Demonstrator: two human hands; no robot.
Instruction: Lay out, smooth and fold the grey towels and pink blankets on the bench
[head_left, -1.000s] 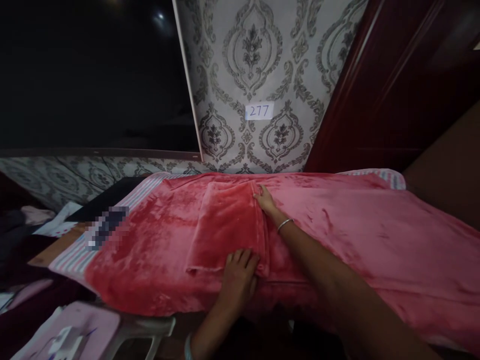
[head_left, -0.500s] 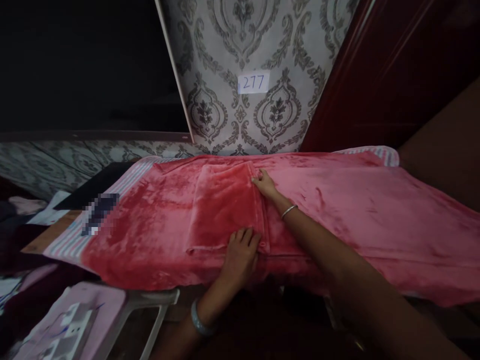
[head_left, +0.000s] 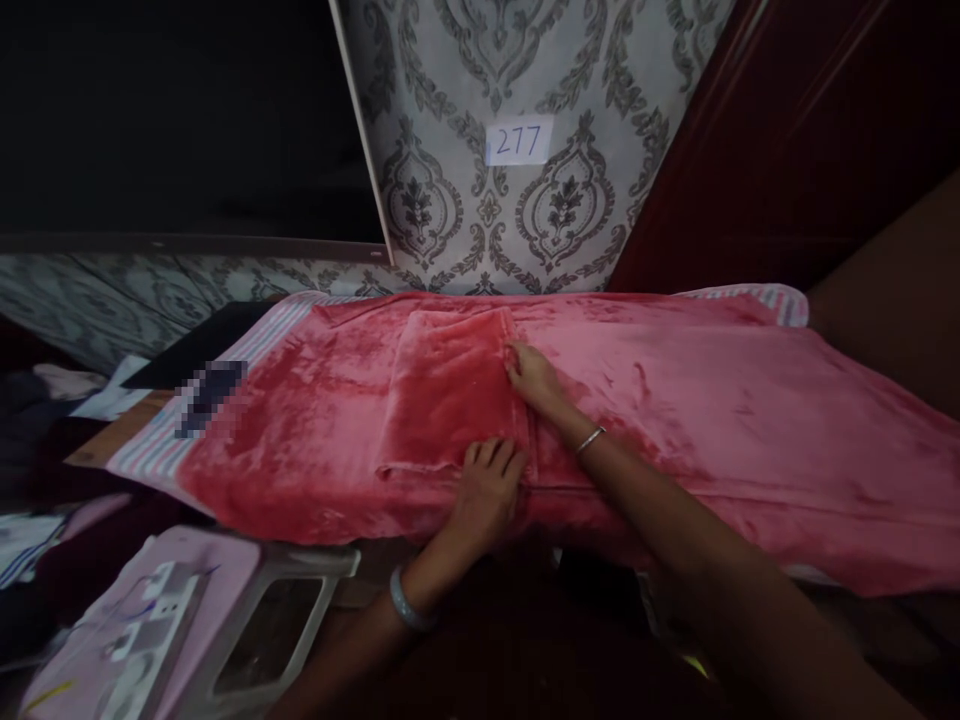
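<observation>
A folded red plush cloth (head_left: 450,385) lies on a larger pink-red plush blanket (head_left: 712,400) spread over the table. My left hand (head_left: 489,490) is at the cloth's front right corner, fingers bent over its edge and the thumb mostly hidden. Farther back, my right hand (head_left: 536,378) pinches the cloth's right edge between thumb and fingers. Both hands touch the cloth, which lies flat in layers with its edges stacked along the right side. A bracelet shows on each wrist.
A dark phone-like object (head_left: 212,398), pixelated, lies on the blanket's striped left border. Behind are a large black screen (head_left: 172,120) and a patterned wall with a paper marked 277 (head_left: 519,140). A pale plastic stool (head_left: 300,610) and pink board (head_left: 187,570) stand front left.
The view has tipped down slightly, so the blanket sits a little higher in it. My right hand has slid slightly toward me along the cloth's edge; my left hand stays at the corner.
</observation>
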